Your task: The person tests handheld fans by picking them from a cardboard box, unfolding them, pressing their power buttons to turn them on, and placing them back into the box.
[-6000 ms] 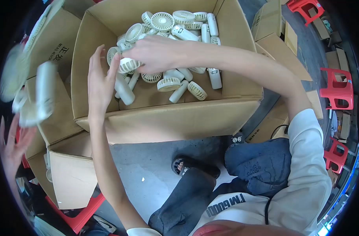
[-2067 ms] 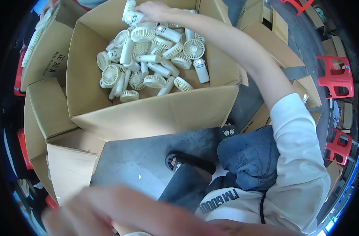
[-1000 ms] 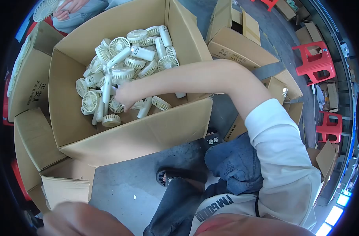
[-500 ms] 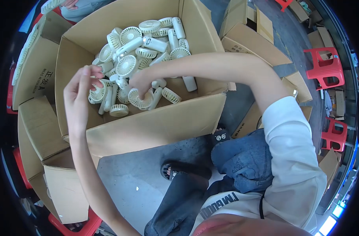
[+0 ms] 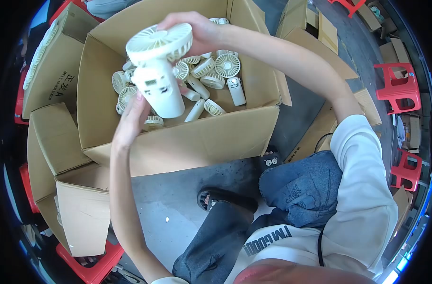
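A white handheld fan (image 5: 160, 92) is raised above the large open cardboard box (image 5: 192, 144), close to the camera. My right hand (image 5: 197, 32) grips its round grille head from the far right side. My left hand (image 5: 132, 118) is closed around the handle, thumb on the near side and fingertips showing at the far edge. Dark marks and a small slot show on the handle. Below, a heap of similar white fans (image 5: 227, 65) lies in the box, partly hidden by the held one. One fan with a marked handle (image 5: 236, 91) rests by the right wall.
Other cardboard boxes (image 5: 83, 213) crowd the left side, and more open boxes (image 5: 315, 45) stand at the right. Red stools (image 5: 398, 87) line the far right; another red stool (image 5: 90, 265) is at lower left. Part of another person (image 5: 107, 7) shows at the top left.
My right hand has come up out of the heap with a fan. My left hand has moved right and closed on its handle. The view has shifted slightly.
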`<state>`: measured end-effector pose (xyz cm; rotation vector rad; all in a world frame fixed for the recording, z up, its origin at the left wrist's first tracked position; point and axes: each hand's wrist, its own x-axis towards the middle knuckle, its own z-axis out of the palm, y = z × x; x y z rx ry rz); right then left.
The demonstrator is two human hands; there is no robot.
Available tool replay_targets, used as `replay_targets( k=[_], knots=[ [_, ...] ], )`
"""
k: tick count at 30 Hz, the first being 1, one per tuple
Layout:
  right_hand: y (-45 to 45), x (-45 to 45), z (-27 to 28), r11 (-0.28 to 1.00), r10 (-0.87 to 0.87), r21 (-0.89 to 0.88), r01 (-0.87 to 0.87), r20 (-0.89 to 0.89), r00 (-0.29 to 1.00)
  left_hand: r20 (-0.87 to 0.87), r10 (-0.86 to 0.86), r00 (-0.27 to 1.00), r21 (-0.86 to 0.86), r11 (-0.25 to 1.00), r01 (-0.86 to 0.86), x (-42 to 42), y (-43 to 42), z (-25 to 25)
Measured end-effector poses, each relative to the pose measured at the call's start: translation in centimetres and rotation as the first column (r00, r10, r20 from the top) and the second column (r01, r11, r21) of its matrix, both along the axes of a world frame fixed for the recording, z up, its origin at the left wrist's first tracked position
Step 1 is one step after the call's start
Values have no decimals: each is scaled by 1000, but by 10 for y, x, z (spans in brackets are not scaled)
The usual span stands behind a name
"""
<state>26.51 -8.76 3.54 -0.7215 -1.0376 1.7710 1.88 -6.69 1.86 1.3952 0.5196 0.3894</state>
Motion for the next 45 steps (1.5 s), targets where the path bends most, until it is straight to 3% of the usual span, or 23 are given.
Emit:
replay_targets(
  k=[1, 2, 5, 6, 9, 10, 13, 14, 17, 22, 25, 30, 33, 34, 36, 37, 38, 41, 42, 45],
  knots=[
    [1, -1, 3, 999, -35, -24, 32, -107, 994, 101, -266, 959, -20, 963, 269, 6, -5, 7],
    [0, -4, 5, 999, -33, -19, 32, -109, 993, 98, -266, 959, -16, 963, 269, 11, -10, 11],
    [-3, -18, 6, 972, -191, -177, 152, -224, 956, 373, -241, 896, 108, 970, 216, 21, -20, 21],
    [-7, -23, 6, 974, -185, -170, 148, -228, 956, 370, -240, 898, 115, 970, 212, 24, -24, 25],
    [-28, -42, 3, 957, -276, -159, 241, -256, 926, 357, 83, 930, 59, 992, -111, 27, -37, 36],
    [-31, -44, 0, 960, -268, -151, 234, -263, 927, 354, 85, 931, 69, 991, -117, 28, -40, 36],
    [-38, -54, -7, 998, -52, 28, 56, -115, 992, 290, 280, 915, 320, 873, -368, 28, -45, 23],
    [-41, -58, -8, 998, -51, 31, 55, -119, 992, 287, 280, 916, 324, 872, -368, 26, -44, 22],
    [-56, -71, 11, 922, -283, 341, 184, 267, 921, 256, 368, 894, 264, 863, -431, 20, -44, 19],
    [-67, -77, 6, 890, -317, 376, 259, 101, 943, 196, 237, 952, 360, 885, -295, 11, -48, 22],
    [-72, -76, 8, 830, -443, 520, 202, 393, 806, 184, 316, 931, 421, 830, -365, 8, -53, 16],
    [-74, -89, 19, 660, -586, 739, 138, 391, 709, 349, 503, 791, 447, 652, -612, 19, -59, 22],
    [-66, -95, 17, 548, -637, 790, 274, 182, 749, 403, 406, 820, 108, 869, -483, 4, -49, 20],
    [-65, -93, 16, 547, -637, 790, 277, 178, 750, 401, 406, 822, 111, 869, -483, 2, -50, 19],
    [-65, -85, 28, 912, -281, 373, 171, 262, 923, 474, 282, 834, -113, 959, -260, 2, -56, 18],
    [-66, -83, 31, 991, -85, 124, 58, 224, 971, 519, 226, 824, -217, 968, -129, 2, -58, 17],
    [-67, -85, 31, 990, -90, 126, 63, 223, 971, 518, 221, 826, -215, 969, -125, 2, -57, 17],
    [-72, -87, 31, 959, -190, 237, 155, 136, 972, 662, -43, 748, -282, 911, 302, 6, -51, 21],
    [-72, -87, 30, 959, -192, 236, 157, 134, 972, 661, -43, 750, -284, 910, 303, 6, -52, 23],
    [-68, -83, 26, 987, -154, 81, 140, 206, 966, 425, 241, 873, -348, 933, -88, 3, -58, 30]
  ],
)
